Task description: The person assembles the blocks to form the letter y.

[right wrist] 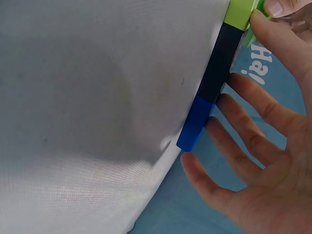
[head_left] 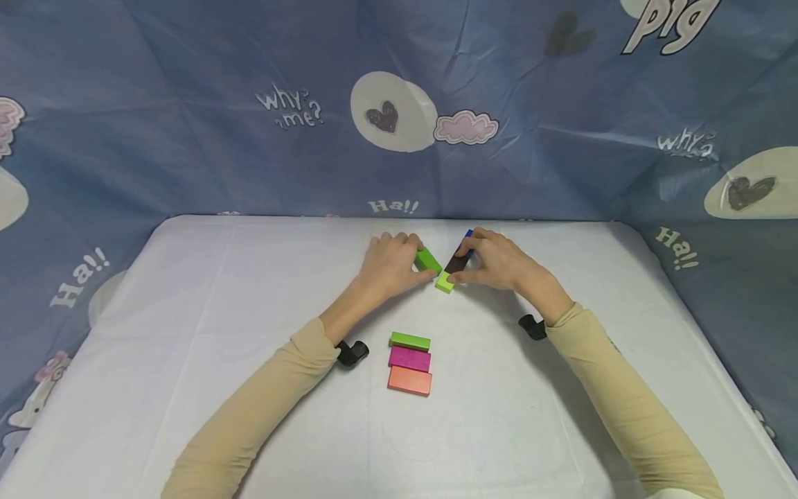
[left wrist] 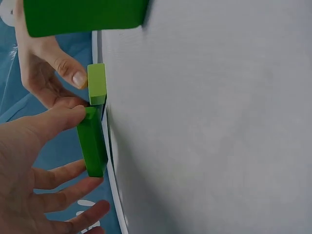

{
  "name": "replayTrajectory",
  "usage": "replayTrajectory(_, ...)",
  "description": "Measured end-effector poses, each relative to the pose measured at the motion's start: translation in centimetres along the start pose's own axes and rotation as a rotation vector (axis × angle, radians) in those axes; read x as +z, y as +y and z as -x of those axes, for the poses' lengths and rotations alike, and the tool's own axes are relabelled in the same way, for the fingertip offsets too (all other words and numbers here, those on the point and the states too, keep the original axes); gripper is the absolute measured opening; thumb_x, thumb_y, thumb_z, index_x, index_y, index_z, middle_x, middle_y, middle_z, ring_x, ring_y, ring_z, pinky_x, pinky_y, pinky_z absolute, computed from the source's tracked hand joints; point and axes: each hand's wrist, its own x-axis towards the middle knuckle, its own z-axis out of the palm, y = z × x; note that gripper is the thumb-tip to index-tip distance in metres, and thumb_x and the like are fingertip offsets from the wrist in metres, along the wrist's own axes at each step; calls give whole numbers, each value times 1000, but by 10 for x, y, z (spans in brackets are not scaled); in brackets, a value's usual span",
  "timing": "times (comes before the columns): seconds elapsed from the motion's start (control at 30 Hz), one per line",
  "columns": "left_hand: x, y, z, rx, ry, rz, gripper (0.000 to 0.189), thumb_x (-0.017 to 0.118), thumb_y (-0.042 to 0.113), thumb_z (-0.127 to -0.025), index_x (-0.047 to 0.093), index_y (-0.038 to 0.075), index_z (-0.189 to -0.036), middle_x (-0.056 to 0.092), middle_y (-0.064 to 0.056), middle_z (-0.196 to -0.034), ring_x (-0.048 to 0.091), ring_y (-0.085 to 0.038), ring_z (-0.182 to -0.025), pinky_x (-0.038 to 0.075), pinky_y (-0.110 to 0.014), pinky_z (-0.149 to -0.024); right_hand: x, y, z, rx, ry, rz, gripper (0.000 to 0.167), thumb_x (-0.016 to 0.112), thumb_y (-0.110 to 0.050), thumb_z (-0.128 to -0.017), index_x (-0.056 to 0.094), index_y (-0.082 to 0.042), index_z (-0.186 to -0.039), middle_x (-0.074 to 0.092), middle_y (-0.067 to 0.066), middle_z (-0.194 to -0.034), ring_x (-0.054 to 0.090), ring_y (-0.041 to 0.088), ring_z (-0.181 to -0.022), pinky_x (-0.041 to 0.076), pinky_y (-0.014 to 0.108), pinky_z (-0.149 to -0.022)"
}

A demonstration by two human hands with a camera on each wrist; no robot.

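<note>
Near the table's far edge, my left hand (head_left: 391, 265) holds a green block (head_left: 427, 260) between thumb and fingers. To its right, my right hand (head_left: 495, 260) grips a slanted row made of a lime block (head_left: 444, 283), a black block (head_left: 457, 263) and a blue block (head_left: 469, 234), set end to end. In the right wrist view, the thumb touches the lime block (right wrist: 239, 13) while the other fingers lie along the black block (right wrist: 220, 61) and blue block (right wrist: 196, 123). The green block (left wrist: 91, 141) is close to the lime block (left wrist: 97, 84) in the left wrist view.
Closer to me on the white table (head_left: 299, 443), a light green block (head_left: 409, 341), a magenta block (head_left: 409, 359) and an orange block (head_left: 409, 380) lie in a column. A blue printed cloth (head_left: 218, 138) hangs behind the table and along its sides.
</note>
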Motion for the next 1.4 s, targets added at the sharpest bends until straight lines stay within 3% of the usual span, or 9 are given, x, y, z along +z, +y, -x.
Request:
replayTrajectory(0.23, 3, 1, -2, 0, -10, -4, 58, 79, 57, -94, 71, 12, -130, 75, -7, -113, 66, -32, -98, 53, -50, -98, 0, -1, 1, 4, -5, 1, 56, 88, -51, -86, 77, -11, -123, 67, 10, -127, 66, 37, -123, 51, 58, -110)
replayTrajectory(1.4, 6, 7, -5, 13, -48, -26, 51, 80, 50, -96, 67, 16, -131, 75, -8, -116, 65, -33, -96, 53, -50, -96, 0, 1, -1, -16, 3, 7, 54, 90, -48, -85, 77, -10, -121, 68, 11, -123, 68, 33, -113, 54, 53, -102)
